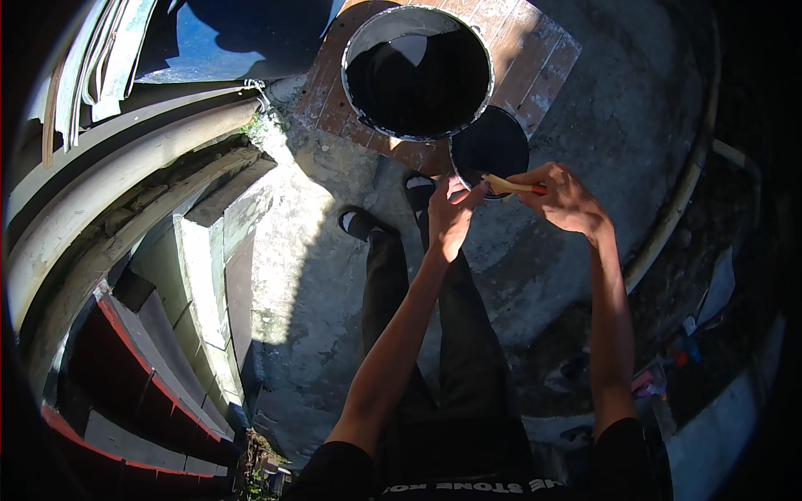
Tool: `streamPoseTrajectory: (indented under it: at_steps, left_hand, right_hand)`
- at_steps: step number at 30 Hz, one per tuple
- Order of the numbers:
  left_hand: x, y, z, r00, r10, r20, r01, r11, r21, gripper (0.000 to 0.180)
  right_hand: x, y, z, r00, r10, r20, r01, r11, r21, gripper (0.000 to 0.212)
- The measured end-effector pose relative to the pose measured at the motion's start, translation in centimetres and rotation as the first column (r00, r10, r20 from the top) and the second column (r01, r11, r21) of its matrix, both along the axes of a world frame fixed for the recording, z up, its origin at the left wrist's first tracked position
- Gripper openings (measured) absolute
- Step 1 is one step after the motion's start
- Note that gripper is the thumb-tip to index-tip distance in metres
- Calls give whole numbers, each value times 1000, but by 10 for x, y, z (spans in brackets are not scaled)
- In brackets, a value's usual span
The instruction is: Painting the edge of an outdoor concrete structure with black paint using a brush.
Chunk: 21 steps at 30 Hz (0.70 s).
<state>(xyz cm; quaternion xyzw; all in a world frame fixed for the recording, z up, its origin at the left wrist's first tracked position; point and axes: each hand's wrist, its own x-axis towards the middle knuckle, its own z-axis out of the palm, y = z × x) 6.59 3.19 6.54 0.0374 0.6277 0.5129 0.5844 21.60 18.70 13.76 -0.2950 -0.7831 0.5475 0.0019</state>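
In front of me is a small dark bucket (493,144), tilted, its round mouth facing up. My left hand (452,213) grips its near rim, fingers and thumb closed there. My right hand (565,199) is closed around what looks like a paintbrush (511,185), with a pale wooden handle and a red end. The brush lies across the bucket's near edge, its tip close to my left fingers; its bristles are not clearly seen. Just beyond stands a large round bucket (349,81) with a paint-smeared rim and dark liquid inside that reflects light.
The large bucket rests on a low wooden plank platform (547,63). A blue surface (242,42) lies at the far left. Wall edges and a curved pipe (125,179) line the left side. Underfoot is a stained concrete floor (326,301); another pipe (668,238) runs along the right.
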Motion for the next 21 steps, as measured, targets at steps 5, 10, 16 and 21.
streamPoseTrajectory:
  at_steps: [5, 10, 16, 21]
  left_hand:
    - [0, -2, -4, 964, 117, 239, -97, 991, -95, 38]
    - [4, -7, -5, 919, 227, 323, -204, 974, -103, 34]
    - [2, -10, -6, 864, 261, 429, -252, 964, -80, 33]
    - [2, -10, -6, 848, 262, 461, -257, 964, -75, 38]
  right_hand:
    - [-1, -15, 12, 996, 86, 7, -82, 924, 372, 37]
    - [0, -49, 43, 986, -163, 24, 132, 869, 477, 42]
    - [9, -80, 42, 656, -625, 423, 723, 682, -114, 35]
    - [21, -97, 27, 610, -669, 426, 767, 632, -106, 36]
